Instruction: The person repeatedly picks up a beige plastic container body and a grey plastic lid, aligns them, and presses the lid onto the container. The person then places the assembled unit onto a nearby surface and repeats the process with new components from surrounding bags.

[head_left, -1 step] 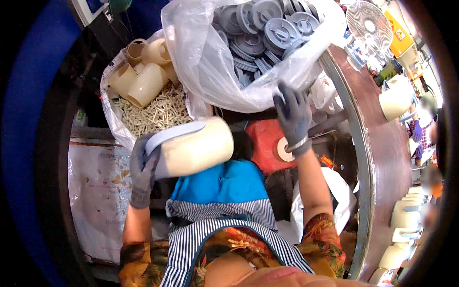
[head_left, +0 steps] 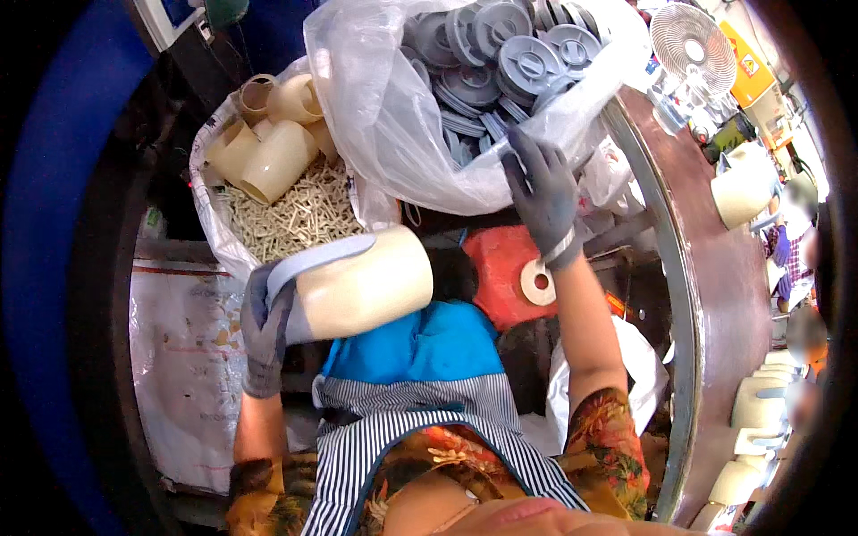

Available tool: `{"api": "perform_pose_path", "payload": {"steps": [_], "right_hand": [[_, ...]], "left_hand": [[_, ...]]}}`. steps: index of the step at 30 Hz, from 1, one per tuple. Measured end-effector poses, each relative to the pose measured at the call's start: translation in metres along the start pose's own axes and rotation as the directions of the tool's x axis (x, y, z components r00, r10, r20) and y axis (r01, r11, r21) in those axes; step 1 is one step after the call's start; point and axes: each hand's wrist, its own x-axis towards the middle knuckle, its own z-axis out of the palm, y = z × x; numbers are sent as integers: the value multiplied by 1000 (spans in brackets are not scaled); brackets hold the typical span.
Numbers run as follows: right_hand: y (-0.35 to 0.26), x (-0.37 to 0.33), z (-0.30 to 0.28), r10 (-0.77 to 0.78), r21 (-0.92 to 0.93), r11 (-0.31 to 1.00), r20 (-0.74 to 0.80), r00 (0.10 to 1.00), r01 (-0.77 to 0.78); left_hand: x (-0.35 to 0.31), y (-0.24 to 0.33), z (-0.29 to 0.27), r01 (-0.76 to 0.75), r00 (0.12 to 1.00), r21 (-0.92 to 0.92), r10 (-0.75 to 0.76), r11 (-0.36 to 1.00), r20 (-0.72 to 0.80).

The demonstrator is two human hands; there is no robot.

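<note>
Gripped in my grey-gloved left hand [head_left: 268, 330] is a cream plastic jug [head_left: 366, 284] with a pale grey-blue handle [head_left: 323, 252], lying on its side above my lap. The fingers close around its left end by the handle. My right hand [head_left: 543, 192], also gloved, is open and seems to hold nothing. Its fingers point toward the near edge of a clear plastic bag [head_left: 384, 147] full of round grey lids [head_left: 530, 64]. Below that hand sits a red block-like thing [head_left: 508, 268] with a cream ring [head_left: 538, 282] against it.
A white sack [head_left: 207, 192] at left holds small pale rods [head_left: 290, 210] and several cream curved pieces [head_left: 279, 163]. At right runs a brown bench [head_left: 724, 330] with more jugs [head_left: 744, 195] and a fan [head_left: 693, 49]. Other people work beyond it.
My right hand has shifted slightly left, its fingertips closer to the bag of lids. The jug in my left hand has tilted and moved slightly.
</note>
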Motion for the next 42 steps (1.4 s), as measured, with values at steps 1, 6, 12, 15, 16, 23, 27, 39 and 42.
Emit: {"api": "perform_pose_path", "payload": {"steps": [1, 6, 12, 15, 16, 23, 27, 39, 42], "right_hand": [[2, 30, 22, 10, 28, 1000, 135, 991, -14], [88, 41, 127, 265, -360, 933, 650, 712, -18], [-6, -9, -13, 52, -91, 995, 105, 993, -43], [-47, -36, -77, -14, -112, 993, 216, 976, 39], [-49, -37, -83, -11, -114, 993, 247, 969, 41], [30, 33, 62, 103, -67, 994, 360, 927, -85], [80, 38, 137, 301, -332, 936, 573, 762, -120], [-83, -147, -114, 77, -86, 995, 407, 910, -46], [-143, -249, -131, 257, -164, 966, 708, 658, -201]], "left_hand": [[-10, -7, -2, -35, 999, -79, 32, 996, -42], [-11, -22, 12, -530, 844, 384, 513, 756, 156], [-22, -47, -17, -467, 873, 422, 481, 778, 80], [-19, -55, -5, 91, 989, -360, -126, 929, -77], [-22, -54, -1, -28, 995, -246, 4, 969, -97], [-49, -17, 11, -355, 928, 247, 371, 902, -20], [-56, -13, 3, -426, 887, 413, 462, 805, 15], [-52, -119, -26, 9, 998, -275, -25, 961, -54], [-57, -85, 1, -371, 927, 287, 370, 883, 61]]}}
